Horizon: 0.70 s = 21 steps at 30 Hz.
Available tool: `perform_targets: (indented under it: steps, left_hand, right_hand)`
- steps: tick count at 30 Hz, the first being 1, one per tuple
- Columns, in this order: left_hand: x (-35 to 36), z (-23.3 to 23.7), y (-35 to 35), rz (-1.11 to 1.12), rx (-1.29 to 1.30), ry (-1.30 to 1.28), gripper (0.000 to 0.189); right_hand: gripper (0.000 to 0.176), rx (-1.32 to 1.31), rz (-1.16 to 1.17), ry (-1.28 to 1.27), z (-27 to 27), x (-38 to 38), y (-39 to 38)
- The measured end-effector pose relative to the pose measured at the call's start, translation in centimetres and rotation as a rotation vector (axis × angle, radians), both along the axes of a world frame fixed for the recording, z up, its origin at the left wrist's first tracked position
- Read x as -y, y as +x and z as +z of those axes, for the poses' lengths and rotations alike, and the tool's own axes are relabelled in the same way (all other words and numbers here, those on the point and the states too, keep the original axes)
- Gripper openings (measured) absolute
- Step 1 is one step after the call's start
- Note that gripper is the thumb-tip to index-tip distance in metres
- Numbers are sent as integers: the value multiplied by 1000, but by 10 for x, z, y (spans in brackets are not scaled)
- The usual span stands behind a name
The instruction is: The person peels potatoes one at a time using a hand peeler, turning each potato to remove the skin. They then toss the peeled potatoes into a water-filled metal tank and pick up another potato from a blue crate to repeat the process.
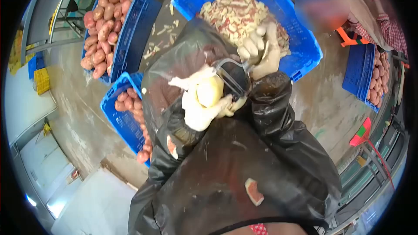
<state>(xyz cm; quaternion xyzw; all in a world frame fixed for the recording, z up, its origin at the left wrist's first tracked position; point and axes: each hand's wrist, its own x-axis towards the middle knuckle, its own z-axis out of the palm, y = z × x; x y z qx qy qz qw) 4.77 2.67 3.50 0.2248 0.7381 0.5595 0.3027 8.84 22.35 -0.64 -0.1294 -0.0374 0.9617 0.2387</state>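
Observation:
My left hand (pixel 198 113), in a pale glove, is closed around a peeled, yellowish potato (pixel 210 90) over my lap. My right hand (pixel 265 50), gloved too, grips a peeler (pixel 226 68) with a metal frame and a dark part, its head right by the potato. Beyond my right hand, a large blue crate (pixel 308 54) holds a heap of red and cream potato peelings (pixel 233 13). Loose bits of peel (pixel 254 191) cling to my dark waterproof apron (pixel 217 161) and to my left sleeve.
At the left, a blue crate (pixel 130 30) is full of red-skinned potatoes (pixel 104 28); a second blue crate (pixel 119 126) with potatoes stands nearer. Another potato crate (pixel 355 76) sits at the right. A person in checked sleeves (pixel 392 32) is at the upper right. Peel scraps (pixel 165 30) litter the floor.

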Motion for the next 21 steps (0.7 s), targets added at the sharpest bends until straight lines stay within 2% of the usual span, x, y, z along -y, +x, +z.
perform_targets:
  steps: [1, 3, 4, 5, 7, 8, 10, 11, 13, 14, 15, 16, 17, 19, 20, 21]
  left_hand:
    - [14, -28, 6, -132, -558, -92, 66]
    - [-8, -9, 21, 200, 132, 105, 75]
    - [-3, -20, 27, 263, 248, 233, 81]
    - [5, -12, 25, 188, 283, 231, 81]
    - [31, -15, 20, 82, 227, 64, 74]
    - [37, -10, 25, 98, 243, 45, 74]
    - [30, 5, 21, 118, 95, -259, 68]
    - [30, 1, 20, 119, 97, -261, 68]
    - [29, -10, 24, 159, 238, -9, 64]
    - [29, -19, 27, 114, 128, 26, 59]
    - [27, -24, 28, 113, 140, 29, 59]
    - [21, -29, 27, 188, 283, 56, 59]
    - [17, -31, 26, 260, 421, 86, 60]
    - [18, -29, 26, 210, 359, 148, 60]
    - [18, -31, 25, 232, 466, 263, 59]
    - [14, -34, 22, 255, 576, 375, 59]
  right_hand:
    - [42, 63, -80, -88, 4, 9, -7]
    - [42, 171, 43, -174, -22, 21, -24]
    - [40, 218, 107, -185, -36, 29, -30]
    - [39, 108, 206, -270, -41, 35, -34]
    - [39, 159, 237, -72, -33, 44, -31]
    - [38, 223, 208, 49, -22, 49, -29]
    - [38, 234, 264, 30, -17, 55, -27]
    - [38, 243, 308, 19, -15, 56, -26]
    - [38, 290, 276, -3, -9, 52, -25]
    - [38, 232, 242, 36, -6, 44, -22]
    - [38, 178, 212, 74, -5, 37, -18]
    - [39, 335, 162, 251, -14, 27, -20]
    - [40, 517, 83, 259, -43, 13, -27]
    - [40, 431, -56, 36, -83, -19, -25]
    - [41, 193, -3, -17, -76, -17, -14]
    - [41, 80, 21, 105, -38, 5, -6]
